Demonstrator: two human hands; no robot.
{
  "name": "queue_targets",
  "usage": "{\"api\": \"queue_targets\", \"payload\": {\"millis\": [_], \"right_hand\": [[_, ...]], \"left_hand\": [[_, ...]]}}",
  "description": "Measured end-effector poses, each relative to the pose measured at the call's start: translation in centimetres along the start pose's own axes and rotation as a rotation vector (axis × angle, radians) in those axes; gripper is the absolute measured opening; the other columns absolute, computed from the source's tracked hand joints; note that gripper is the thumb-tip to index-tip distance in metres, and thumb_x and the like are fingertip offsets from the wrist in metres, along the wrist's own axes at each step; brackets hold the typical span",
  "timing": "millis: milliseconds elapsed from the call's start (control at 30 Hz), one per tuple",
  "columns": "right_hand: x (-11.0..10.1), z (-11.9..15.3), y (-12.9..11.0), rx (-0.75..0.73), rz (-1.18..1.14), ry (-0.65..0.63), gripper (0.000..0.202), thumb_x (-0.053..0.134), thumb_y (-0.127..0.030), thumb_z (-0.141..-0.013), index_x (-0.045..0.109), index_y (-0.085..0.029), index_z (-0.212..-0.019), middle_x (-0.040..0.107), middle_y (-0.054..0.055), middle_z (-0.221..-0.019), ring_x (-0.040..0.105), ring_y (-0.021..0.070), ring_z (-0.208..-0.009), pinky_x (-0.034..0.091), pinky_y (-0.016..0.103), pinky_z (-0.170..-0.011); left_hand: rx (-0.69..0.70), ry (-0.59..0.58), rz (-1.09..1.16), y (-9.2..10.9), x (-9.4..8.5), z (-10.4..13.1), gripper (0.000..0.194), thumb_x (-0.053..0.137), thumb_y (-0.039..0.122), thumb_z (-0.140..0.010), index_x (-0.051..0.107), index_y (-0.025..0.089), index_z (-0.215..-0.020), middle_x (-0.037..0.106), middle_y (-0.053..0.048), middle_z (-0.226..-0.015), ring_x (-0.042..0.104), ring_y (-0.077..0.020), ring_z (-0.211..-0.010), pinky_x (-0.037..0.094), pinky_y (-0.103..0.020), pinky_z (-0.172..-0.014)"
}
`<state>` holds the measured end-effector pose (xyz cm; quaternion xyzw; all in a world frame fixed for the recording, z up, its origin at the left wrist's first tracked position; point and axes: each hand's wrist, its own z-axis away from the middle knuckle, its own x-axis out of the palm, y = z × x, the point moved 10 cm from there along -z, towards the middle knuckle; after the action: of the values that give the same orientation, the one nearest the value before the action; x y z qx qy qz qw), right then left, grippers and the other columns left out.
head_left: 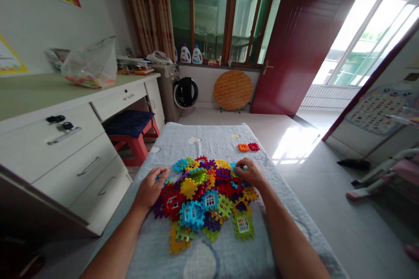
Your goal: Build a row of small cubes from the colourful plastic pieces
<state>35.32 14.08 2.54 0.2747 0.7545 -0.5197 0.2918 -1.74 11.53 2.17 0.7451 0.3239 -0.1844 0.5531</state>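
Note:
Colourful notched plastic pieces lie heaped on a pale blue cloth (242, 261), among them a yellow piece (189, 188), a blue window piece (192, 214) and a green window piece (243, 225). My left hand (153, 186) is at the heap's left edge, its fingers curled over a blue piece (163, 176). On the right edge of the heap, my right hand (249, 171) has its fingertips bent down on another blue piece (234, 167). An orange piece (243, 147) and a red piece (253, 146) lie apart from the heap, beyond my right hand.
To the left are a white drawer desk (65, 139) with a plastic bag (91, 63) on it, and a red stool (134, 139) with a dark seat. A washing machine (168, 91), a round wooden tabletop (233, 90) and a red door (294, 39) stand farther back.

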Motion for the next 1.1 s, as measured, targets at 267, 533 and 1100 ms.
{"api": "queue_targets", "payload": {"millis": [267,533,1100], "right_hand": [[-2.7,0.0,3.4,0.197,-0.095,0.19,0.031,0.04,-0.044,-0.084,0.056,-0.019,-0.072,0.054,-0.002,-0.057,0.049,0.0124,-0.056,0.036,0.024,-0.056],[-5.4,1.2,6.4,0.414,0.209,0.325,0.029,0.038,-0.035,-0.084,0.062,-0.02,-0.08,0.064,0.008,-0.074,0.056,0.02,-0.073,0.038,0.03,-0.068],[-0.5,2.0,0.5,0.037,0.156,-0.23,0.039,0.06,-0.021,-0.067,0.065,-0.024,-0.106,0.065,0.005,-0.104,0.05,0.024,-0.105,0.036,0.039,-0.095]], "left_hand": [[-0.004,-0.02,0.004,0.1,0.0,0.0,0.044,0.042,0.055,-0.081,0.063,0.019,-0.094,0.067,-0.007,-0.103,0.059,-0.022,-0.102,0.042,-0.034,-0.097],[-0.006,-0.044,-0.012,-0.3,0.3,-0.1,0.045,0.042,0.057,-0.081,0.063,0.019,-0.096,0.067,-0.006,-0.104,0.059,-0.0227,-0.104,0.041,-0.035,-0.099],[0.025,-0.037,-0.071,-0.6,0.4,-0.1,0.041,0.047,0.055,-0.079,0.063,0.02,-0.095,0.068,-0.006,-0.102,0.061,-0.0228,-0.1,0.044,-0.036,-0.096]]}}
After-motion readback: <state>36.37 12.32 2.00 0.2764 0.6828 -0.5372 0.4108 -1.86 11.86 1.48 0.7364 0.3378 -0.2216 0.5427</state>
